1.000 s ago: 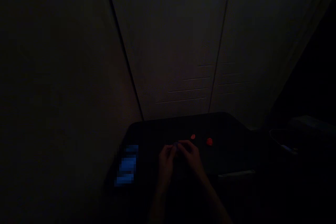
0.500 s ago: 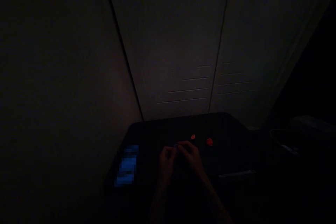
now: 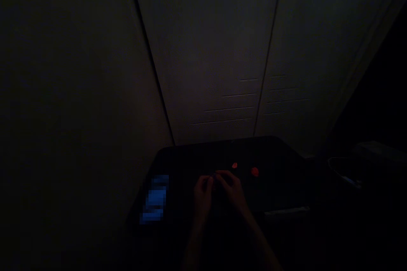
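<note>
In dim light, my left hand [image 3: 202, 190] and my right hand [image 3: 231, 185] meet over the dark table [image 3: 190, 161]. Fingertips of both are pinched around a small purple piece [image 3: 214, 175], mostly covered by the fingers and too dark to name exactly. Just beyond my right hand lies a small orange-red piece [image 3: 234, 165]. A larger red lump [image 3: 255, 172] rests to the right of it. Neither red piece is touched by a hand.
A lit blue screen [image 3: 155, 199], blurred into blocks, lies at the table's left. Pale panels [image 3: 210, 51] stand behind the table. A light strip [image 3: 287, 213] runs along the right front. At far right are a cable [image 3: 333, 165] and a pale box-like shape [image 3: 378, 152].
Both hands stay pinched together at nearly the same spot. The purple piece shows less between the fingers and looks darker. The whole view has shifted very slightly.
</note>
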### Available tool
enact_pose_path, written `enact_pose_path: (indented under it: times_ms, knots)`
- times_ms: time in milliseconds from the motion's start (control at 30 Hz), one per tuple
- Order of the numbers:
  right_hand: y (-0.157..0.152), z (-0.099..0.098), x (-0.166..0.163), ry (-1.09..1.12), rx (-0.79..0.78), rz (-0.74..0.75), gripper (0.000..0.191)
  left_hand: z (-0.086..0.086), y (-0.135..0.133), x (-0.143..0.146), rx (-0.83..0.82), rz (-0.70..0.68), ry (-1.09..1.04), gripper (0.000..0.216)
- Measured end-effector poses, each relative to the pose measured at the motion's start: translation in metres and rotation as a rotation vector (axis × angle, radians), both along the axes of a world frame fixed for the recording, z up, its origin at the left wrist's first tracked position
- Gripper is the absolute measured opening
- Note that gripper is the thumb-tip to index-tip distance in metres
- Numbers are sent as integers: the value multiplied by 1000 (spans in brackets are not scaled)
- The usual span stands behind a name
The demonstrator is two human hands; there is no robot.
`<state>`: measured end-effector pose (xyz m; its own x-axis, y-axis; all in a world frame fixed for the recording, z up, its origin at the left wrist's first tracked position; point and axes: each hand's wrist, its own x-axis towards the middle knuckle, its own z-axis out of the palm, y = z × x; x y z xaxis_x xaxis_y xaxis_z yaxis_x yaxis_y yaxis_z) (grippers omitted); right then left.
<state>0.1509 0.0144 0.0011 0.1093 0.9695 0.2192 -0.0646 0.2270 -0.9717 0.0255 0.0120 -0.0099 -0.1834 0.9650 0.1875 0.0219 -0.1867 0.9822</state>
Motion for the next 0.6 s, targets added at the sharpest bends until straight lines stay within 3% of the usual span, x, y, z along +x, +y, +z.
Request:
enact_pose_path:
  times_ms: [200,433,533,600]
  knots:
    - [1,-5,0,-56,21,-10,36,-1,1,1,-9,-34,-64,39]
    - [4,-7,3,-99,20,4,27,-6,2,-1,-8,-26,67,35]
    - [-3,-3,-4,-189,131,-121,24,-8,3,0,3,-6,121,32]
    - [-13,6,-17,-325,255,-316,21,-10,4,2,38,-7,104,29]
